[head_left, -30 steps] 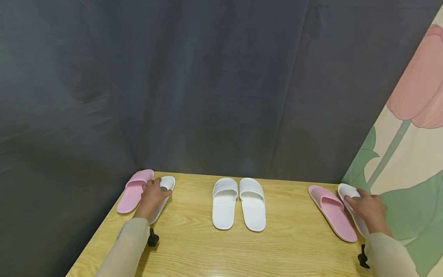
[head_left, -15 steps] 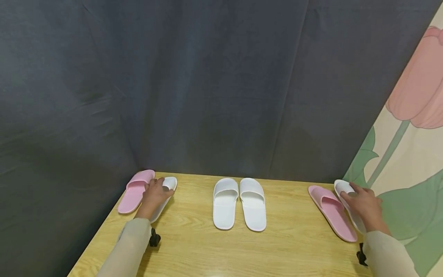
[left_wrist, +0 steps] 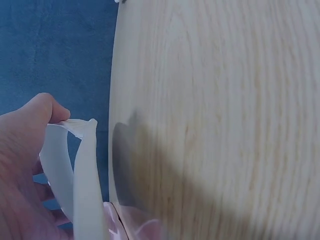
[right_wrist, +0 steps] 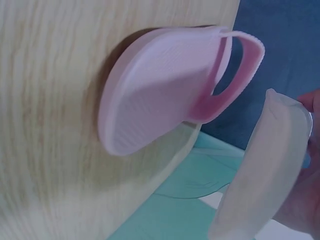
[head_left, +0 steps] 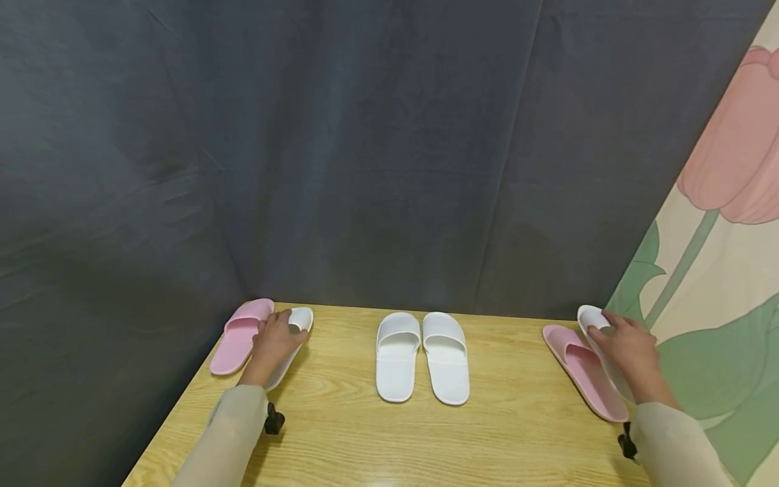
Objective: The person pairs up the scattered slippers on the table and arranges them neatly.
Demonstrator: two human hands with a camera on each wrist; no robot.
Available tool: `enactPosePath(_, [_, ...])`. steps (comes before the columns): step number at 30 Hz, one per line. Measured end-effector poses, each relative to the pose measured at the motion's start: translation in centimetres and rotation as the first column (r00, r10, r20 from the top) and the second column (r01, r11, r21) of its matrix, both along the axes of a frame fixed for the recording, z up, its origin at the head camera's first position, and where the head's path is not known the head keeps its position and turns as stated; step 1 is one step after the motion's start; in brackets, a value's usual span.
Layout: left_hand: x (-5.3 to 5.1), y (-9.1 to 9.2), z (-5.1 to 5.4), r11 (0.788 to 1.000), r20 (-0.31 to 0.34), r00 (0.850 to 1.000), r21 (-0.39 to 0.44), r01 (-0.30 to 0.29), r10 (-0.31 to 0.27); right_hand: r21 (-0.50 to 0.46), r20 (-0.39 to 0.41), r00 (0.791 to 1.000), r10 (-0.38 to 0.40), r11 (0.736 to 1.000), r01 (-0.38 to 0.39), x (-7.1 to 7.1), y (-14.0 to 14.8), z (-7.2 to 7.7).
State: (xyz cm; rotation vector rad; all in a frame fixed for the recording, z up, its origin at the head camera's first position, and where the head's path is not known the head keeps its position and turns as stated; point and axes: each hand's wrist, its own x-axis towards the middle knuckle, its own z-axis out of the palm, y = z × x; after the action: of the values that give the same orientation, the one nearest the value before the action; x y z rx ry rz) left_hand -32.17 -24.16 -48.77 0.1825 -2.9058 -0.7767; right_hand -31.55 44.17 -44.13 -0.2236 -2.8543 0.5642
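My left hand (head_left: pixel 272 345) grips a white slipper (head_left: pixel 302 317) by its strap, between a pink slipper (head_left: pixel 232 350) and the middle of the table. In the left wrist view the thumb lies on the strap and the white slipper (left_wrist: pixel 90 185) is tilted on edge above the wood, its shadow beside it. On the far right, my right hand (head_left: pixel 629 350) holds another white slipper (head_left: pixel 589 316) by its strap area, raised beside a second pink slipper (head_left: pixel 589 382). The right wrist view has that white slipper (right_wrist: pixel 260 175) apart from the pink slipper (right_wrist: pixel 160 90); most fingers are hidden.
Two white slippers (head_left: pixel 395 375) stand side by side in the middle near the back edge of the wooden table (head_left: pixel 420 446). A dark curtain (head_left: pixel 389 169) hangs behind and at the left. A wall with painted tulips (head_left: pixel 724 162) bounds the right side.
My right hand has raised its white slipper and shifted it left, nearer the pink one. The left hand's white slipper has risen slightly and moved a little right. Other slippers stay put.
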Motion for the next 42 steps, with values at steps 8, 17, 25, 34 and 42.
enactPosePath(8, [0.1,0.6,0.5,1.000,-0.030,1.000,0.001,-0.005,0.005,-0.002,-0.043,0.999,0.026,1.000,-0.026,0.1,-1.3,0.3])
enactPosePath(17, [0.6,1.0,0.8,1.000,-0.023,1.000,0.000,-0.017,0.017,-0.024,-0.066,0.997,0.027,0.999,-0.028,0.7,-3.1,0.6])
enactPosePath(25, [1.1,1.2,1.1,1.000,-0.030,0.999,0.005,-0.019,0.019,-0.033,-0.096,0.994,0.057,0.998,-0.061,0.7,-4.2,0.1])
enactPosePath(34, [1.2,1.4,1.5,1.000,-0.057,0.998,0.001,-0.020,0.020,-0.040,-0.098,0.993,0.066,0.997,-0.070,0.8,-5.0,0.0])
enactPosePath(42, [1.3,1.8,1.5,1.000,-0.063,0.998,0.004,-0.021,0.021,-0.031,-0.083,0.994,0.072,0.997,-0.075,0.9,-5.6,0.2])
